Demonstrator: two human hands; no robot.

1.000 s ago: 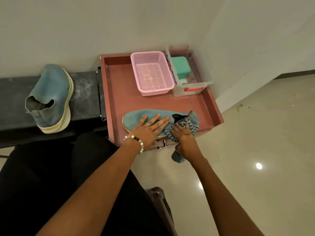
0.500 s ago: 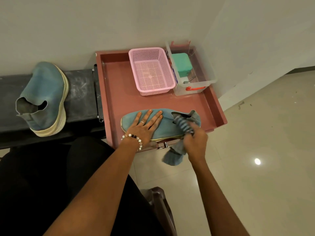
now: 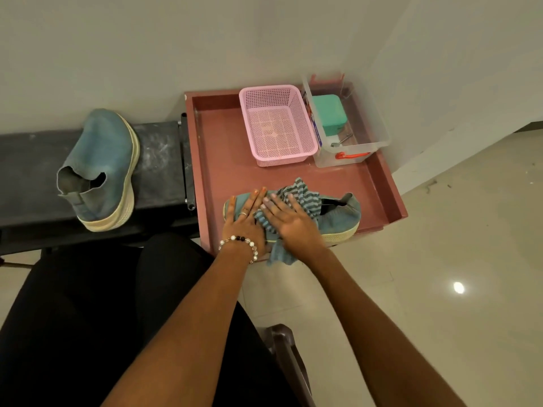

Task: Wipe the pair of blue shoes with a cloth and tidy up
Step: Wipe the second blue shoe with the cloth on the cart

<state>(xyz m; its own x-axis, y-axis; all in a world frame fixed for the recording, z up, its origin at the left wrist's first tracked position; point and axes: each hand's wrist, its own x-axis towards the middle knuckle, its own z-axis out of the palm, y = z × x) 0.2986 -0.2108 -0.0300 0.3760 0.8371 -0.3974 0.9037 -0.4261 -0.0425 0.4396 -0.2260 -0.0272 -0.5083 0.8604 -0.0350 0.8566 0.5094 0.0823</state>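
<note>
One blue shoe [image 3: 340, 214] with a cream sole lies on its side along the front of the red tray [image 3: 217, 136], heel to the right. My left hand [image 3: 245, 220] lies flat on its toe end, fingers straight. My right hand [image 3: 289, 220] presses a striped blue-grey cloth [image 3: 305, 195] flat onto the shoe's middle; one cloth end hangs over the tray's front edge. The second blue shoe [image 3: 101, 168] rests on the dark bench [image 3: 26, 171] at the left, apart from both hands.
A pink mesh basket [image 3: 277, 126] stands at the tray's back, beside a clear plastic box [image 3: 367, 133] holding a teal case [image 3: 327, 114]. White wall rises behind. Tiled floor lies to the right. My dark-clothed lap and a chair edge [image 3: 282, 342] are below.
My right hand went from gripping the cloth at the shoe's heel to pressing it flat on the shoe's middle, moving left. My left hand slid toward the toe.
</note>
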